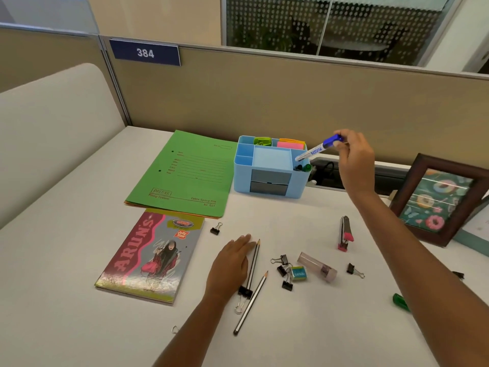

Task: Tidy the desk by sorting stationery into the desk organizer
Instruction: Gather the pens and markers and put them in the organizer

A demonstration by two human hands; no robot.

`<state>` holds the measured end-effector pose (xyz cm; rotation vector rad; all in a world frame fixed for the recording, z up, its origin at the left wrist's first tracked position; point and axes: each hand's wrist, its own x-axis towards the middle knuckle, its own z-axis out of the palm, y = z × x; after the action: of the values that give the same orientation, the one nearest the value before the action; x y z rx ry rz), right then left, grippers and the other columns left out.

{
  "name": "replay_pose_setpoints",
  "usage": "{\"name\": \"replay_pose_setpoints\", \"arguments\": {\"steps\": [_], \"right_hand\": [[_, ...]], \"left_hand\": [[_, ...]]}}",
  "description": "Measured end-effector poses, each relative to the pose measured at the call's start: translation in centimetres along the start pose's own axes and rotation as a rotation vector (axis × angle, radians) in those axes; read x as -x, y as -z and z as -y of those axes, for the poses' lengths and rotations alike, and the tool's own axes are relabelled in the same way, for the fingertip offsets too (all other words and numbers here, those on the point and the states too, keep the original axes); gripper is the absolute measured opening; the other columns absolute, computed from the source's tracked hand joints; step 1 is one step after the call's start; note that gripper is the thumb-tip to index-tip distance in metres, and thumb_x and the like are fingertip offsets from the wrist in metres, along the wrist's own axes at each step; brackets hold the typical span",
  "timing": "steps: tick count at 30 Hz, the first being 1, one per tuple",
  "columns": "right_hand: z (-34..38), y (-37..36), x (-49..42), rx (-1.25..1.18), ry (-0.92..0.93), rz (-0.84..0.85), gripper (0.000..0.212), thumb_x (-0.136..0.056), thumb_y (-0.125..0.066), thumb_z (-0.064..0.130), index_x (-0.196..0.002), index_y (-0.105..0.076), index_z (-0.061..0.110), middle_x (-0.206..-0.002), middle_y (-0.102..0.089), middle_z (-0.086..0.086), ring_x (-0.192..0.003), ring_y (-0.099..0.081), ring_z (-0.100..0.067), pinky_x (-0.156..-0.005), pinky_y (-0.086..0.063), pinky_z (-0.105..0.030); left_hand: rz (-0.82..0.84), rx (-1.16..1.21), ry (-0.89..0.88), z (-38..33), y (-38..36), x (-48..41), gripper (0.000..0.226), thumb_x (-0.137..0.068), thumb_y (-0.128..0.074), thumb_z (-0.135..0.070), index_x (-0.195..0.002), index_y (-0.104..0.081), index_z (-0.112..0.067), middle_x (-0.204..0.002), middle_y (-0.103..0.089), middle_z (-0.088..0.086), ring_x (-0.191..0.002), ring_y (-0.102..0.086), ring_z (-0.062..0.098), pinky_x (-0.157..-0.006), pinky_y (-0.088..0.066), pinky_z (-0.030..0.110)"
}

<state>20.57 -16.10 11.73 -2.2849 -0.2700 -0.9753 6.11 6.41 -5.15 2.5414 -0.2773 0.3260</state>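
A light blue desk organizer [242, 178] stands at the back of the white desk. My right hand [353, 160] pinches a blue-capped white marker [316, 149] by its cap; the marker slants down with its lower end in the organizer's right compartment, beside a green marker top [307, 168]. My left hand [231, 266] rests flat on the desk, its fingers straight, next to two pencils [252, 268]. Several black binder clips [284, 272], an eraser [298, 274], a clear tube [316, 266] and a pink stapler [345, 233] lie in front.
A green file [185, 176] lies left of the organizer, with a notebook [150, 258] in front of it. A framed picture [439, 200] leans at the right. A green object [401, 301] lies near the right edge. Partition walls close the back and left.
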Motion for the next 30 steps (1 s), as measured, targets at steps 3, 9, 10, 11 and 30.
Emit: {"name": "replay_pose_setpoints", "arguments": {"steps": [3,9,10,11,30], "right_hand": [[0.2,-1.4,-0.5,0.037,-0.01,0.003,0.024,-0.093,-0.042,0.004,-0.111,-0.057,-0.002,-0.105,-0.06,-0.022,-0.09,-0.057,-0.028,-0.071,-0.033,-0.013],[-0.2,-3.4,0.5,0.094,-0.097,0.175,0.026,-0.094,-0.041,0.005,-0.114,-0.057,-0.002,-0.113,-0.059,-0.023,-0.101,-0.056,-0.033,-0.079,-0.043,-0.031],[-0.3,-3.6,0.9,0.103,-0.106,0.202,0.027,-0.094,-0.041,0.005,-0.115,-0.057,-0.002,-0.114,-0.059,-0.023,-0.101,-0.056,-0.034,-0.08,-0.045,-0.034],[-0.4,-3.7,1.3,0.104,-0.11,0.216,0.028,-0.094,-0.04,0.006,-0.115,-0.056,-0.002,-0.113,-0.059,-0.024,-0.102,-0.056,-0.035,-0.081,-0.046,-0.036],[-4.9,7.4,18.2,0.143,-0.282,0.142,0.022,-0.082,-0.05,-0.015,-0.089,-0.067,-0.001,-0.089,-0.068,-0.017,-0.081,-0.063,-0.028,-0.077,-0.039,-0.012]], "left_hand": [[-0.012,-0.029,-0.005,0.0,-0.1,0.0,0.046,-0.08,-0.032,-0.014,-0.11,-0.067,-0.01,-0.117,-0.066,0.007,-0.105,-0.065,0.022,-0.096,-0.035,0.035],[-0.01,-0.03,-0.019,0.0,0.0,-0.2,0.046,-0.079,-0.033,-0.012,-0.108,-0.068,-0.01,-0.114,-0.068,0.006,-0.103,-0.066,0.021,-0.094,-0.036,0.033],[-0.01,-0.031,-0.026,0.1,-0.1,-0.2,0.045,-0.079,-0.034,-0.009,-0.108,-0.068,-0.009,-0.115,-0.067,0.007,-0.104,-0.065,0.022,-0.095,-0.036,0.034],[-0.007,-0.025,-0.028,0.2,-0.2,-0.2,0.043,-0.079,-0.037,-0.005,-0.109,-0.068,-0.009,-0.116,-0.067,0.007,-0.106,-0.065,0.023,-0.096,-0.035,0.035],[0.005,-0.029,0.05,-0.6,0.2,0.0,0.063,-0.079,-0.016,-0.021,-0.119,-0.063,-0.011,-0.129,-0.059,0.005,-0.119,-0.056,0.022,-0.105,-0.031,0.027]]}}
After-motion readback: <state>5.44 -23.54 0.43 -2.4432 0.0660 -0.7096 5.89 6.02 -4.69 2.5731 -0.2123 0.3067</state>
